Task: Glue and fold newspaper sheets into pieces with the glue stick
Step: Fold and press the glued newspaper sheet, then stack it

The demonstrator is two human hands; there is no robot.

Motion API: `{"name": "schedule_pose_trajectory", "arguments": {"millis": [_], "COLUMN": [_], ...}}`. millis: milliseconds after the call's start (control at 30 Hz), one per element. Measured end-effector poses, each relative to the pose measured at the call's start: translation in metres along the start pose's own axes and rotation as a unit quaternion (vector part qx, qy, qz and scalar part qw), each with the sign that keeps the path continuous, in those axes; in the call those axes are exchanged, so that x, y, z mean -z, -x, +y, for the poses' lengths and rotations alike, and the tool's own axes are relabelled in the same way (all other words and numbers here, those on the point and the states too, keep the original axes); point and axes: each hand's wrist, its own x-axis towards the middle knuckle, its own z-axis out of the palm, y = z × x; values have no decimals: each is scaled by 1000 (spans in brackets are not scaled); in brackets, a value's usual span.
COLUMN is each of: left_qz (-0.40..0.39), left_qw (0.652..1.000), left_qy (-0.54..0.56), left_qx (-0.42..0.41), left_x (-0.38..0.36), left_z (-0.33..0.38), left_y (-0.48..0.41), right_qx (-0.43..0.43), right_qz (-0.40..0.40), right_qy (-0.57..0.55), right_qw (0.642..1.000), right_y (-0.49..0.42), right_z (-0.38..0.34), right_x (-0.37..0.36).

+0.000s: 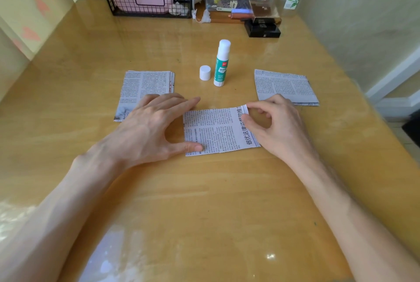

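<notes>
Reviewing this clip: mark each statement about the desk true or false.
1. The glue stick stands upright on the table. True.
2. The right hand holds the glue stick. False: it pinches the right edge of the middle newspaper piece.
3. A white cap stands to the left of the glue stick, not touching it. True.
4. The left hand is lifted clear of the paper. False: its thumb presses the lower left corner of the middle newspaper piece.
5. The only newspaper is in the middle. False: a left stack and a right stack lie to either side.
</notes>
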Motion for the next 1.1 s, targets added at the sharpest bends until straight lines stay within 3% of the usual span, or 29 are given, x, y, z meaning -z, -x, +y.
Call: {"name": "schedule_pose_trajectory", "arguments": {"millis": [200, 467, 600, 800, 1100], "left_qz": [-1, 15, 32, 41, 44], "left_qw": [1000, 998, 998, 995, 993], "left_qy": [17, 52, 58, 87, 109], "left_qx": [-6, 17, 21, 36, 17], "left_x": [1, -3, -4, -4, -2], "left_z": [0, -4, -5, -3, 1], "left_y": [-1, -2, -2, -3, -4], "right_qx": [-19, 79, 61, 34, 79], "right_qz": [11, 11, -4, -34, -117], "right_qy": [-157, -278, -332, -323, -209], "right_qw": [987, 957, 941, 945, 968], "right_y": [-4, -4, -6, -7, -9], "right_z": [2, -5, -2, 4, 14], "right_x": [2, 9, 14, 15, 24]}}
